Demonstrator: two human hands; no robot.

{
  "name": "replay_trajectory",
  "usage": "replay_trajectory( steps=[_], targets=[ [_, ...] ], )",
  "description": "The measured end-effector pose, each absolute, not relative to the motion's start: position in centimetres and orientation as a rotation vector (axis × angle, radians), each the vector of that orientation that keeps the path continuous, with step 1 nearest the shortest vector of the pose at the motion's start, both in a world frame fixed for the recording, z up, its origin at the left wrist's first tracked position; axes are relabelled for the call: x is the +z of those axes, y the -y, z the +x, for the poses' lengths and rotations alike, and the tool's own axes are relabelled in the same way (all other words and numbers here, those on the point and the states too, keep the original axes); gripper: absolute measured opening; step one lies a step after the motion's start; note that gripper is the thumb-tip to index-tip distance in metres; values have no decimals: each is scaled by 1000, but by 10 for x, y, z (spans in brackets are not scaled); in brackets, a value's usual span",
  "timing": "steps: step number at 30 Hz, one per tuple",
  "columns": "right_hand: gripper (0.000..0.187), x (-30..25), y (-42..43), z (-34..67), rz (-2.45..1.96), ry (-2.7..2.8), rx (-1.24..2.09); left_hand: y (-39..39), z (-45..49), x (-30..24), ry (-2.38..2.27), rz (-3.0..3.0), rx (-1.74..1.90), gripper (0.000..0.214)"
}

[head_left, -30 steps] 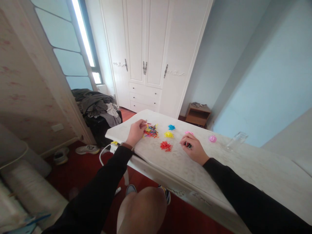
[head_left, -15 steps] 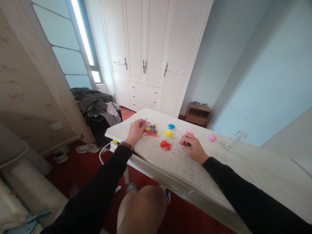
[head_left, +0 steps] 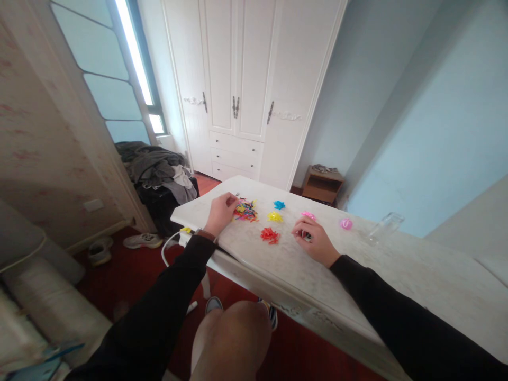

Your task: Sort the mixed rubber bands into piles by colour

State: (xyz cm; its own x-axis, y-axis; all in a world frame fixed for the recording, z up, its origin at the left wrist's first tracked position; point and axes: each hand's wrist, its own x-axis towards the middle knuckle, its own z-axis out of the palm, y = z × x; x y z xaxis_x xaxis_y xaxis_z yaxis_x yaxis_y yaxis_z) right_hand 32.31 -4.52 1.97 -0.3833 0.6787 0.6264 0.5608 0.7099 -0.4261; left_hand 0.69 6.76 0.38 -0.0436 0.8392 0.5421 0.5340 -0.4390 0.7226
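A mixed heap of small, thin coloured strips [head_left: 246,210] lies on the pale table. At its left edge is my left hand [head_left: 223,210], thumb and fingertips pinched together; whatever they may hold is too small to make out. A small dark loop [head_left: 237,194] lies just beyond those fingertips. My right hand [head_left: 313,239] rests on the tabletop with curled fingers, something dark and whitish partly showing inside them. Between the hands are a blue pile [head_left: 279,205], a yellow pile [head_left: 274,217] and a red pile [head_left: 270,236]. Just behind my right hand, a pink pile [head_left: 308,215] is partly hidden.
Right of my right hand sit a round pink-purple item [head_left: 346,224] and a clear glass [head_left: 386,227]. The marble-look table [head_left: 278,270] has its near edge above my knees. Beyond stand a white wardrobe [head_left: 254,79] and a small brown cabinet [head_left: 323,185]. Clothes [head_left: 159,166] are heaped at left.
My left fingertips have shifted slightly at the heap's edge, and the dark loop beyond them shows a little differently. My right hand and the sorted piles stay where they were.
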Motion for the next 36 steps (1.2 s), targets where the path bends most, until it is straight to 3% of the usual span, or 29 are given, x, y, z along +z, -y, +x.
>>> replay_trajectory(
  steps=[10,23,36],
  targets=[
    [16,23,48,321,-955,2100,193,-70,6,2,-1447,2054,1445,12],
    [17,21,48,321,-964,2112,213,-63,18,1,-1379,2434,983,18],
    [17,23,48,320,-956,2125,221,-62,13,5,-1234,2332,1324,14]
  ],
)
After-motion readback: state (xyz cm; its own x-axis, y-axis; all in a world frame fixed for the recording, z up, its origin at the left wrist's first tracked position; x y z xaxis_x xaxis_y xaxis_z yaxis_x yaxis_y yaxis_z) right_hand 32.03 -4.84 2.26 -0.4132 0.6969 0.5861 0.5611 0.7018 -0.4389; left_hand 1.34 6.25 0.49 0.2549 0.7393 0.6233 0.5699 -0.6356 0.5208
